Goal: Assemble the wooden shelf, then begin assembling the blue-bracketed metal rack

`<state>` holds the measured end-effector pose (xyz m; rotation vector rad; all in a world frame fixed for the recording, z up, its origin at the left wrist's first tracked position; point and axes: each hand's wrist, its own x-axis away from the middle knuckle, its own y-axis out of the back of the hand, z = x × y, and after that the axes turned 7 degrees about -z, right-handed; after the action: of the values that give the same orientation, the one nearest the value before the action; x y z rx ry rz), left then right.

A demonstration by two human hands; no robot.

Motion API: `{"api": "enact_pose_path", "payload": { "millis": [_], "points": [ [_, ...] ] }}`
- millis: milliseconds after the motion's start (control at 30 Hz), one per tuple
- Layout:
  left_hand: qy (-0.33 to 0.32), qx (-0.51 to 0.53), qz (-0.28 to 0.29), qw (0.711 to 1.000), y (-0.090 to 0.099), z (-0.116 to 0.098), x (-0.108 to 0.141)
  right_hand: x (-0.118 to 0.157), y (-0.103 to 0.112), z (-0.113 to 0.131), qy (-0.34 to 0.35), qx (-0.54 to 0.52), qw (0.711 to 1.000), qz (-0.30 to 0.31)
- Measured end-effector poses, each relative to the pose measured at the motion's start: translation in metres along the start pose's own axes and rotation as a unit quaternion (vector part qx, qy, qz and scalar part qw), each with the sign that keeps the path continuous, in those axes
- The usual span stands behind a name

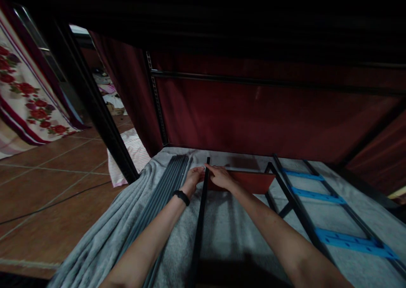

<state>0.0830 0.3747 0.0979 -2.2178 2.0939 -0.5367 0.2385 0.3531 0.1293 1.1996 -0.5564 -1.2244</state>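
Note:
A black metal bar [201, 220] runs lengthwise over the grey blanket, and both my hands meet near its far end. My left hand [195, 179], with a black band on the wrist, is closed at the bar's left side. A small shiny bit shows at its fingertips, too small to name. From the right, my right hand [219, 176] reaches over with its index finger stretched onto the bar; its other fingers are partly hidden. Beside that hand a reddish-brown board [253, 181] joins the bar to a black frame leg [293, 203].
Several grey tubes [165, 186] lie left of my left arm on the blanket [234, 224]. A black rack with blue crosspieces [319, 195] lies at the right. A black post [98, 106] rises on the left, and a dark red curtain [253, 119] hangs behind.

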Motion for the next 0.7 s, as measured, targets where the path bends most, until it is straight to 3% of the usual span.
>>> {"api": "enact_pose_path", "payload": {
  "millis": [167,300,400,500,567,667,700],
  "points": [
    [0.036,-0.024,0.033,0.999,-0.006,-0.009,0.008,-0.003,0.005,-0.002,-0.002,-0.04,0.999,0.008],
    [0.058,-0.048,0.024,0.997,-0.008,-0.015,0.011,0.001,0.025,-0.009,0.014,-0.041,0.999,-0.009],
    [0.074,-0.061,0.016,0.995,-0.007,-0.017,0.012,0.019,0.052,-0.035,-0.029,-0.015,0.999,-0.042],
    [0.087,-0.063,0.02,0.994,-0.009,-0.019,0.012,0.053,0.085,-0.084,-0.122,-0.017,0.988,-0.093],
    [0.099,-0.051,0.021,0.994,-0.012,-0.019,0.012,0.083,0.106,-0.121,-0.216,-0.053,0.963,-0.152],
    [0.118,-0.032,0.02,0.992,-0.022,-0.017,0.011,0.128,0.124,-0.161,-0.391,-0.249,0.868,-0.179],
    [0.12,-0.03,0.019,0.992,-0.026,-0.016,0.01,0.142,0.126,-0.167,-0.41,-0.27,0.853,-0.177]
  ]
}}
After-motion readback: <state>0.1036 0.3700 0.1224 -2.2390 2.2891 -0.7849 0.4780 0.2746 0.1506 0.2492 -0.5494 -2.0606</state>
